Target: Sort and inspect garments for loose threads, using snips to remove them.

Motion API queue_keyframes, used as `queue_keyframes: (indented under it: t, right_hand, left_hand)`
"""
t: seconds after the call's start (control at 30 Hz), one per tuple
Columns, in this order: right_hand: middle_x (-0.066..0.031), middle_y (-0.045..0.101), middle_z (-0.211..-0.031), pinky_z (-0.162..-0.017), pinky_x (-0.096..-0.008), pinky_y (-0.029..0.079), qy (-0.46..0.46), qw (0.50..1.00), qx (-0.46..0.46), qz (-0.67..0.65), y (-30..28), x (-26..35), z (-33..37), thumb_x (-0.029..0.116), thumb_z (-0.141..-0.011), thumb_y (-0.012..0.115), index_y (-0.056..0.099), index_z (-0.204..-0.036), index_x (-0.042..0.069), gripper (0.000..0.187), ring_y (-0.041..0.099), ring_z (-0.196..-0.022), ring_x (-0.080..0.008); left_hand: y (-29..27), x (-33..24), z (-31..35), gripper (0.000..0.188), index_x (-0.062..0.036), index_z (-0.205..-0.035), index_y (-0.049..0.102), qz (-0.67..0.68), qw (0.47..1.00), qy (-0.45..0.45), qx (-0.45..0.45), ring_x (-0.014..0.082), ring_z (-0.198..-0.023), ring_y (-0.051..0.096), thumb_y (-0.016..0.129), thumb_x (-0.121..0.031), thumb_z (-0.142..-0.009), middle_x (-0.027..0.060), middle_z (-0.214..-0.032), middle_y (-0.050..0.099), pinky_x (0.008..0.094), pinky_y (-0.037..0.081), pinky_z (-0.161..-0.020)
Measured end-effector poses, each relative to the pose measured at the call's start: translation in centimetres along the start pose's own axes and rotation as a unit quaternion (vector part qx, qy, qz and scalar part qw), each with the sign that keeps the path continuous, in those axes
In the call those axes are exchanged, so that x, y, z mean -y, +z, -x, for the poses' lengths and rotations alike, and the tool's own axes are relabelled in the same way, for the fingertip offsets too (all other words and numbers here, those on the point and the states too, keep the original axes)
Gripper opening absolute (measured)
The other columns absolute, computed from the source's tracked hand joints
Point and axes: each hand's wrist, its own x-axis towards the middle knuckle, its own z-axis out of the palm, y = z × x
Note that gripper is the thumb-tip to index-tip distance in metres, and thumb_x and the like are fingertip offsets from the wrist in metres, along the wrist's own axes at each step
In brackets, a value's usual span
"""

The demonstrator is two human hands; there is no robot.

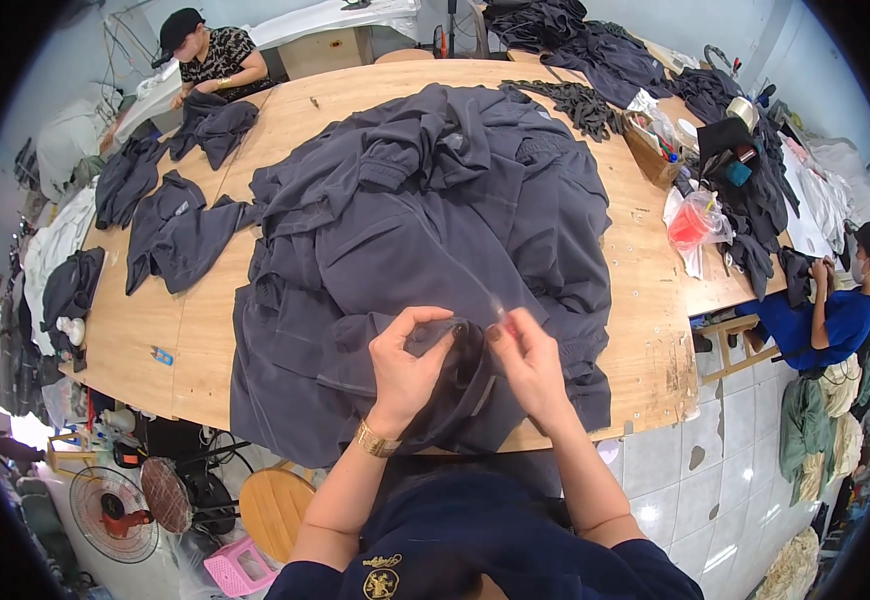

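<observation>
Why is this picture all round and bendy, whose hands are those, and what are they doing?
There's no robot here, just a person with bare hands. A camera worn on their head looks down through a very wide lens, which makes straight edges curve. So you see almost what they see.

A big pile of dark grey clothes lies on a wooden table, with a little blue thing off to the left. The left hand seems to pinch some of the dark cloth. The right hand holds something small, too blurred to name.
</observation>
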Motion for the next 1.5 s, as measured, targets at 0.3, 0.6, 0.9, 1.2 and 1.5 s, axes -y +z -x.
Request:
queue_keyframes:
  t: [0.3, 0.6, 0.9, 1.2, 1.5]
  right_hand:
    - [0.0006, 0.052, -0.088, -0.069, -0.0198, 0.040, 0.054, 0.950, 0.128, -0.280, 1.2, -1.3, -2.1, 0.005, -0.084, 0.065, 0.038, -0.084, 0.008, 0.028, 0.047, -0.078, -0.0044]
    - [-0.0124, 0.045, -0.077, -0.065, -0.0306, 0.042, -0.129, 0.989, 0.021, 0.068, 0.7, 0.7, -2.9, -0.010, -0.072, 0.056, 0.042, -0.090, 0.002, 0.026, 0.049, -0.067, -0.0292]
    - [-0.0116, 0.052, -0.082, -0.071, -0.0375, 0.046, -0.413, 0.885, 0.101, 0.188, 1.1, 2.4, -1.8, -0.006, -0.056, 0.062, 0.049, -0.082, 0.003, 0.030, 0.056, -0.082, -0.0304]
    - [-0.0117, 0.055, -0.083, -0.074, -0.0351, 0.049, -0.314, 0.949, 0.013, -0.032, 2.3, 1.6, -0.1, -0.010, -0.072, 0.063, 0.041, -0.080, 0.004, 0.028, 0.060, -0.083, -0.0277]
    - [-0.0095, 0.055, -0.085, -0.068, -0.0243, 0.044, -0.139, 0.989, -0.042, -0.041, 2.0, 0.5, -0.3, -0.009, -0.078, 0.060, 0.035, -0.083, 0.003, 0.029, 0.053, -0.074, -0.0131]
  left_hand:
    - [-1.1, 0.3, -0.4, 0.038, -0.0007, -0.111, 0.053, 0.137, 0.989, -0.030, 0.044, 0.0174, -0.105, 0.058, 0.063, 0.009, -0.076, 0.0115, -0.114, 0.059, 0.0267, 0.046, -0.088]
    - [-2.8, -3.0, 1.3, 0.018, -0.0021, -0.097, 0.062, 0.016, 0.998, -0.026, 0.062, 0.0135, -0.067, 0.061, 0.069, -0.008, -0.080, 0.0047, -0.080, 0.063, 0.0228, 0.048, -0.060]
    - [-0.9, -0.1, 1.0, 0.033, -0.0011, -0.093, 0.057, 0.502, 0.803, -0.296, 0.121, 0.0109, -0.077, 0.059, 0.050, -0.033, -0.097, 0.0043, -0.086, 0.060, 0.0223, 0.049, -0.057]
    - [-1.7, -0.6, -0.4, 0.016, -0.0054, -0.096, 0.058, 0.557, 0.789, -0.252, 0.055, 0.0133, -0.084, 0.061, 0.050, -0.019, -0.096, 0.0059, -0.097, 0.064, 0.0270, 0.053, -0.066]
    - [-0.2, -0.4, 1.7, 0.019, -0.0029, -0.094, 0.060, 0.593, 0.757, -0.274, 0.031, 0.0222, -0.099, 0.061, 0.044, -0.014, -0.098, 0.0099, -0.102, 0.063, 0.0403, 0.048, -0.094]
